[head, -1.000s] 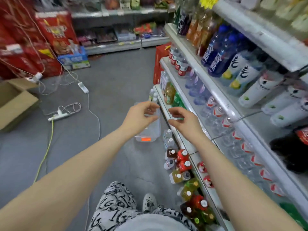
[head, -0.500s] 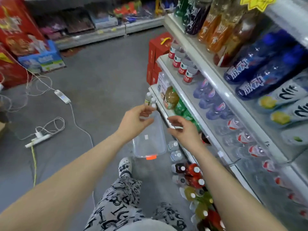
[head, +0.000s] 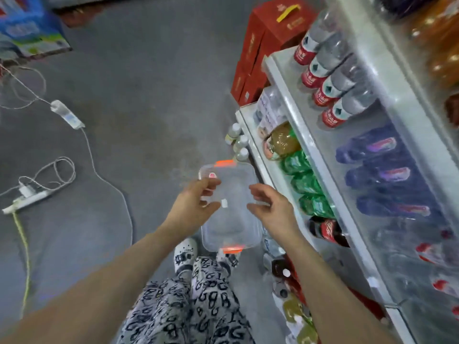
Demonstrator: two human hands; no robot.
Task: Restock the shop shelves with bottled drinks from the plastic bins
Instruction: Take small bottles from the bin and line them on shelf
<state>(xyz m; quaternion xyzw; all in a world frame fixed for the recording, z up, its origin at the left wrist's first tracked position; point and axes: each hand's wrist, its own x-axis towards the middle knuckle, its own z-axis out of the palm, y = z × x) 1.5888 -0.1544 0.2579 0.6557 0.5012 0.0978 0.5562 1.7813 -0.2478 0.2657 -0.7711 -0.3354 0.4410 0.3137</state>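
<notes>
A clear, empty-looking plastic bin point(head: 232, 219) with orange clips at both ends hangs level above my feet. My left hand point(head: 196, 202) pinches its left rim between thumb and fingers. Close to the right rim, my right hand point(head: 270, 207) has loosely bent fingers; contact is blurred. On the right, the shelf unit point(head: 293, 112) holds red-labelled water bottles point(head: 320, 78), green bottles point(head: 305, 182), a cola bottle point(head: 325, 229) and purple-blue bottles point(head: 380, 175). Three small white-capped bottles point(head: 238, 142) stand on the floor by the shelf's base. More mixed bottles point(head: 285, 274) stand at the lower right.
Red cartons point(head: 268, 33) are stacked at the shelf's far end. A power strip point(head: 24, 197) with looped white cables and an adapter point(head: 67, 115) lie on the grey floor at left. A blue box point(head: 29, 33) sits far left. My slippered feet point(head: 185, 254) are under the bin.
My view has tipped downward toward the floor. The bin, hanging upright from my left hand before, has swung to lie level between both hands, above my feet.
</notes>
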